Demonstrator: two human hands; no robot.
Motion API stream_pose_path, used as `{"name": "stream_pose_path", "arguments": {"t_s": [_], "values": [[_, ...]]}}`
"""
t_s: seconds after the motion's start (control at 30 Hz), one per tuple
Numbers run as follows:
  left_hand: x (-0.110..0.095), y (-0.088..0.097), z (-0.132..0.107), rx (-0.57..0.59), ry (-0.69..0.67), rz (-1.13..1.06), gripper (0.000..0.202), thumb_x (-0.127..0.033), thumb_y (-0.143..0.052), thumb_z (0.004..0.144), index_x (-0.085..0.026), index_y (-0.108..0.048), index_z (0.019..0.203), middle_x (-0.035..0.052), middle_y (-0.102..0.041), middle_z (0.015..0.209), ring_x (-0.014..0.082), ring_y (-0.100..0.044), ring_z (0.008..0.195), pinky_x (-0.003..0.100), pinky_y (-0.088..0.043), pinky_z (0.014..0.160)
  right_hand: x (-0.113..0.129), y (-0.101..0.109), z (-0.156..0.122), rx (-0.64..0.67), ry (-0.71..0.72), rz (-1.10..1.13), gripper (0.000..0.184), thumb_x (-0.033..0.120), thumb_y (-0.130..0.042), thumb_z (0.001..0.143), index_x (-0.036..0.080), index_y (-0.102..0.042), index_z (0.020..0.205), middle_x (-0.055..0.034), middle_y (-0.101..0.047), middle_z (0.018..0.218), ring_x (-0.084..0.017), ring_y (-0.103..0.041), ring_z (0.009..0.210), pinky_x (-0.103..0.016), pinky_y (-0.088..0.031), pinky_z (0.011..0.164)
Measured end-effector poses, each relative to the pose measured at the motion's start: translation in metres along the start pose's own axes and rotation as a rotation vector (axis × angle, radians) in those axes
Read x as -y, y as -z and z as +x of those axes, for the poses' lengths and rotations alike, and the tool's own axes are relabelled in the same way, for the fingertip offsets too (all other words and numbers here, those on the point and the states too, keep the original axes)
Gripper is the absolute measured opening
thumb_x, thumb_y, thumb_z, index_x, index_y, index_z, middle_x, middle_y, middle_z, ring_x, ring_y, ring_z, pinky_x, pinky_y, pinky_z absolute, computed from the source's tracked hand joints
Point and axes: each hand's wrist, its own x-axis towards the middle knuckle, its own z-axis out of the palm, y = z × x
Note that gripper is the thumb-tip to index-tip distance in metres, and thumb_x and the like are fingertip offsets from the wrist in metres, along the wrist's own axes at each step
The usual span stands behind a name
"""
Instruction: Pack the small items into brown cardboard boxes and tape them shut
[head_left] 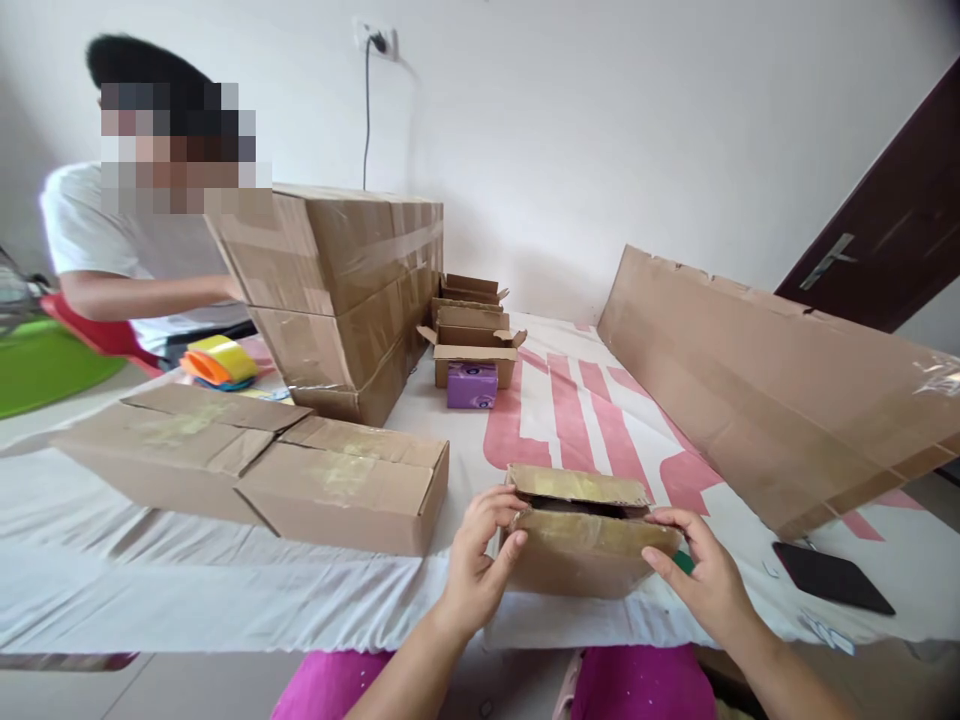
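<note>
A small cardboard box (581,545) stands at the near edge of the table, its top flaps partly folded down and a gap showing between them. My left hand (480,560) grips its left end, fingers curled over the near flap. My right hand (701,570) holds the right end, thumb and fingers pressed on the flap's corner. Something green (684,562) peeks out under my right fingers.
A long flat box (262,465) lies left. A tall taped stack of cartons (345,290) stands behind it, with small open boxes (472,345) and a purple box (472,385). A big cardboard sheet (780,380) leans right, a black phone (832,577) near it. Another person (127,250) sits far left beside tape rolls (219,362).
</note>
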Motion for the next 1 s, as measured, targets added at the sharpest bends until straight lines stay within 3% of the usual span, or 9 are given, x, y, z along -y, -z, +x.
{"name": "stream_pose_path", "arguments": {"t_s": [0.13,0.3,0.5,0.57,0.63,0.7,0.77,0.87,1.0], "values": [[-0.005,0.006,0.001,0.053,-0.107,-0.029,0.014,-0.032,-0.048,0.093,-0.022,-0.059,0.092,0.0051,-0.065,0.091,0.0235,-0.055,0.109,0.045,-0.035,0.100,0.027,0.012,0.004,0.178,0.157,0.129,0.020,0.039,-0.056,0.089,0.024,-0.058,0.101,-0.0043,-0.066,0.094,-0.019,-0.063,0.087,-0.029,-0.050,0.075],[-0.012,0.008,-0.001,0.087,-0.180,-0.113,0.053,-0.055,-0.021,0.097,-0.020,-0.060,0.082,0.0058,-0.061,0.081,0.0224,-0.058,0.087,0.048,-0.035,0.094,0.059,0.018,0.012,0.443,0.232,0.150,0.024,0.033,-0.044,0.096,0.021,-0.058,0.079,-0.0017,-0.060,0.073,-0.015,-0.057,0.068,-0.028,-0.045,0.064],[-0.014,0.004,0.001,0.117,-0.143,0.031,0.016,-0.023,-0.049,0.091,-0.020,-0.053,0.076,0.0032,-0.058,0.077,0.0168,-0.055,0.077,0.037,-0.043,0.078,0.059,0.004,0.016,0.491,0.226,-0.053,0.012,0.024,-0.054,0.090,0.022,-0.056,0.078,0.0000,-0.059,0.072,-0.014,-0.055,0.067,-0.026,-0.043,0.060],[-0.014,0.003,0.001,0.149,-0.142,0.143,0.007,-0.019,-0.051,0.089,-0.020,-0.057,0.084,0.0050,-0.060,0.084,0.0183,-0.057,0.084,0.037,-0.045,0.080,0.053,0.001,0.022,0.436,0.248,-0.042,0.008,0.023,-0.054,0.090,0.022,-0.057,0.082,-0.0012,-0.060,0.078,-0.015,-0.057,0.071,-0.027,-0.046,0.063],[-0.014,0.002,0.002,0.185,-0.131,0.287,0.012,-0.018,-0.051,0.088,-0.020,-0.059,0.096,0.0107,-0.061,0.107,0.0242,-0.054,0.107,0.043,-0.045,0.090,0.048,-0.001,0.033,0.333,0.286,-0.043,0.005,0.022,-0.055,0.090,0.022,-0.058,0.086,-0.0035,-0.062,0.087,-0.016,-0.060,0.081,-0.029,-0.049,0.071],[-0.014,0.002,0.002,0.223,-0.125,0.420,0.021,-0.019,-0.050,0.088,-0.020,-0.060,0.107,0.0148,-0.046,0.138,0.0323,-0.037,0.133,0.052,-0.039,0.101,0.044,-0.003,0.047,0.252,0.323,-0.068,0.003,0.021,-0.057,0.089,0.022,-0.060,0.090,-0.0051,-0.063,0.094,-0.019,-0.060,0.091,-0.033,-0.049,0.080],[-0.013,0.003,0.002,0.269,-0.136,0.500,0.029,-0.022,-0.049,0.089,-0.019,-0.057,0.117,0.0147,-0.031,0.152,0.0357,-0.020,0.143,0.056,-0.034,0.107,0.044,-0.008,0.060,0.243,0.350,-0.096,0.008,0.019,-0.060,0.087,0.023,-0.061,0.094,-0.0054,-0.064,0.100,-0.020,-0.060,0.097,-0.035,-0.049,0.085],[-0.009,0.004,0.002,0.316,-0.153,0.521,0.042,-0.025,-0.048,0.090,-0.016,-0.048,0.131,0.0168,-0.038,0.148,0.0326,-0.024,0.143,0.054,-0.036,0.108,0.051,-0.019,0.075,0.290,0.404,-0.129,0.020,0.014,-0.066,0.081,0.023,-0.062,0.098,-0.0050,-0.064,0.106,-0.020,-0.059,0.101,-0.037,-0.050,0.088],[-0.007,0.004,0.001,0.298,-0.135,0.498,0.044,-0.029,-0.051,0.089,-0.016,-0.048,0.131,0.0169,-0.049,0.140,0.0309,-0.035,0.139,0.052,-0.041,0.106,0.064,-0.037,0.082,0.361,0.495,-0.202,0.028,0.008,-0.070,0.075,0.022,-0.063,0.098,-0.0049,-0.065,0.104,-0.022,-0.058,0.100,-0.039,-0.050,0.089]]}}
